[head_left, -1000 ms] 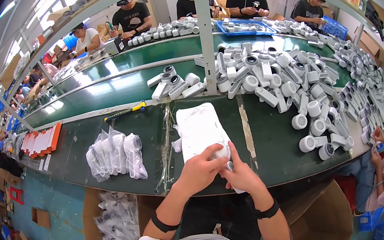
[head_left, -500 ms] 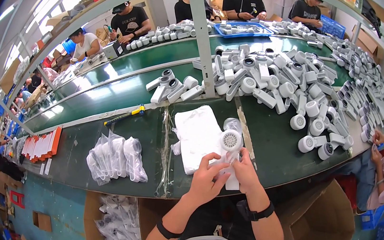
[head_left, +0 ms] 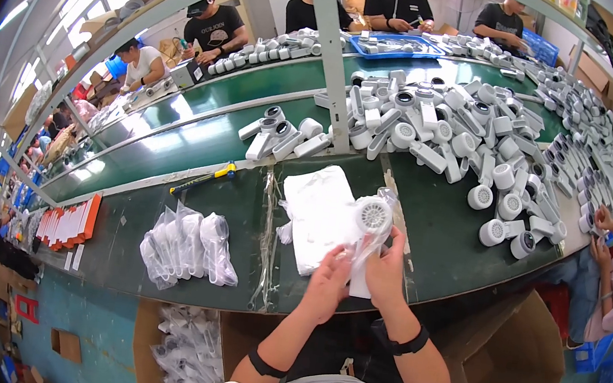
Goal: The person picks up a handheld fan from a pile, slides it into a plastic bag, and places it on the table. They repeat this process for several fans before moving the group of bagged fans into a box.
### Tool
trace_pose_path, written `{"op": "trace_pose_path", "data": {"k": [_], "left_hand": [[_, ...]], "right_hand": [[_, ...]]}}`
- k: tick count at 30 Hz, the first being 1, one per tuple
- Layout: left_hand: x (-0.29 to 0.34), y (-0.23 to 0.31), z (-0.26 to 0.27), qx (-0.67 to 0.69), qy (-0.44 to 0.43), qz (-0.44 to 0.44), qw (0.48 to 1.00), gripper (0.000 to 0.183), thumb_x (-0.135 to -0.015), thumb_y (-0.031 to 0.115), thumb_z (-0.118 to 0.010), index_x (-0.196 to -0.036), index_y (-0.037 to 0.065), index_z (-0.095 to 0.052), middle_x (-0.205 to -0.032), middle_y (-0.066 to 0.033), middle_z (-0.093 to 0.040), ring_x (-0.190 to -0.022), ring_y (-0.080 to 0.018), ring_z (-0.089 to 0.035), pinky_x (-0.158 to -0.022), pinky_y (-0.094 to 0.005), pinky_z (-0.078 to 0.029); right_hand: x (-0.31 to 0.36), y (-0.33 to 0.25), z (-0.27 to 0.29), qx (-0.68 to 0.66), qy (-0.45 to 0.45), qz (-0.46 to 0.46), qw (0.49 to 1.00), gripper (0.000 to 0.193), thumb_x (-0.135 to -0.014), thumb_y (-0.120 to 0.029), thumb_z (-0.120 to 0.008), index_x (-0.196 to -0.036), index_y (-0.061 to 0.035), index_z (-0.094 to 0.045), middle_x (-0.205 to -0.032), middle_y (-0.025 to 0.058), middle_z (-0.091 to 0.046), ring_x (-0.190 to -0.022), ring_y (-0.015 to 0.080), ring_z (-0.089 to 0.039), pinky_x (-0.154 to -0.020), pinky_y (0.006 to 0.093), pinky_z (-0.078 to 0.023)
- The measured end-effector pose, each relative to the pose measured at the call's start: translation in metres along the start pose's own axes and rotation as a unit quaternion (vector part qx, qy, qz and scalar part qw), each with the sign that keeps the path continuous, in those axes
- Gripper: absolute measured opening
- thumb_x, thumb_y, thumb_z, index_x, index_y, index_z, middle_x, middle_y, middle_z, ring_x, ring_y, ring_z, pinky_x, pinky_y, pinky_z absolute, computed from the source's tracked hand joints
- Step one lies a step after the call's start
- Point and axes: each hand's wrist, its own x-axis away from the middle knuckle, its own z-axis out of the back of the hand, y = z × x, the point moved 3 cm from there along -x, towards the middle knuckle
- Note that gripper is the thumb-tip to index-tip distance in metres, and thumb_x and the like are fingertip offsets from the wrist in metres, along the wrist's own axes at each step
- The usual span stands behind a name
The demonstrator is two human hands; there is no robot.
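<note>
A white handheld fan with a round grille stands head-up between my hands, above the near edge of the bench. Crinkled clear plastic bag wraps round its head and neck. My right hand is closed round the fan's right side, over the plastic. On the other side my left hand has its fingers curled against the bag beside the handle; its fingertips are partly hidden. Just beyond lies a stack of white plastic bags. Several bagged fans lie in a row to the left.
A large heap of unbagged fans covers the far right, with a smaller cluster by the post. A yellow-black tool and orange-white boxes lie left. Open cartons flank me below; co-workers sit across and at right.
The plastic has come up round the fan's head, which was bare before. My left hand has turned and shifted down beside the handle, its fingers less spread.
</note>
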Motion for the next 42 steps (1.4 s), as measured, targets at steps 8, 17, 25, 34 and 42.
{"op": "trace_pose_path", "data": {"k": [8, 17, 25, 34, 42], "left_hand": [[0.013, 0.008, 0.004, 0.097, -0.097, 0.106, 0.985, 0.048, -0.098, 0.022, -0.054, -0.141, 0.008, -0.035, -0.111, -0.0072, -0.061, -0.091, -0.0167, -0.065, -0.058, -0.0280, -0.057], [0.022, 0.003, 0.031, 0.213, -0.137, 0.091, 0.963, 0.047, -0.097, 0.020, -0.055, -0.138, 0.005, -0.037, -0.116, -0.0110, -0.059, -0.091, -0.0219, -0.066, -0.062, -0.0276, -0.060], [0.025, 0.029, 0.062, 0.221, -0.034, 0.006, 0.975, 0.048, -0.096, 0.010, -0.055, -0.139, 0.008, -0.034, -0.122, -0.0107, -0.058, -0.098, -0.0213, -0.065, -0.067, -0.0332, -0.060], [0.100, 0.112, 0.161, 0.065, 0.236, -0.247, 0.938, 0.041, -0.090, 0.001, -0.058, -0.129, 0.002, -0.046, -0.113, -0.0155, -0.061, -0.097, -0.0323, -0.066, -0.067, -0.0402, -0.064], [0.178, 0.163, 0.338, -0.230, 0.650, -0.230, 0.686, 0.049, -0.086, -0.001, -0.058, -0.131, -0.003, -0.039, -0.114, -0.0162, -0.051, -0.091, -0.0215, -0.062, -0.066, -0.0289, -0.060]], "right_hand": [[0.009, -0.033, -0.007, 0.387, 0.065, 0.177, 0.902, 0.027, -0.087, -0.014, -0.068, -0.108, -0.0005, -0.058, -0.088, 0.0065, -0.063, -0.076, 0.0118, -0.058, -0.062, 0.0260, -0.047], [0.013, -0.008, 0.003, 0.292, 0.036, 0.309, 0.905, 0.014, -0.086, 0.000, -0.060, -0.099, 0.0016, -0.064, -0.081, 0.0101, -0.066, -0.067, 0.0155, -0.062, -0.059, 0.0264, -0.048], [0.055, 0.001, -0.014, 0.394, -0.127, 0.411, 0.812, 0.025, -0.078, 0.008, -0.058, -0.102, 0.0040, -0.064, -0.084, 0.0191, -0.066, -0.069, 0.0340, -0.065, -0.061, 0.0359, -0.053], [0.063, 0.023, -0.012, 0.309, -0.249, 0.336, 0.854, 0.015, -0.082, 0.005, -0.062, -0.097, 0.0034, -0.065, -0.077, 0.0128, -0.067, -0.059, 0.0190, -0.063, -0.056, 0.0263, -0.049], [0.054, 0.061, 0.000, 0.319, -0.196, 0.184, 0.909, 0.011, -0.088, -0.009, -0.066, -0.091, 0.0016, -0.067, -0.068, 0.0094, -0.063, -0.053, 0.0130, -0.056, -0.051, 0.0247, -0.044]]}}
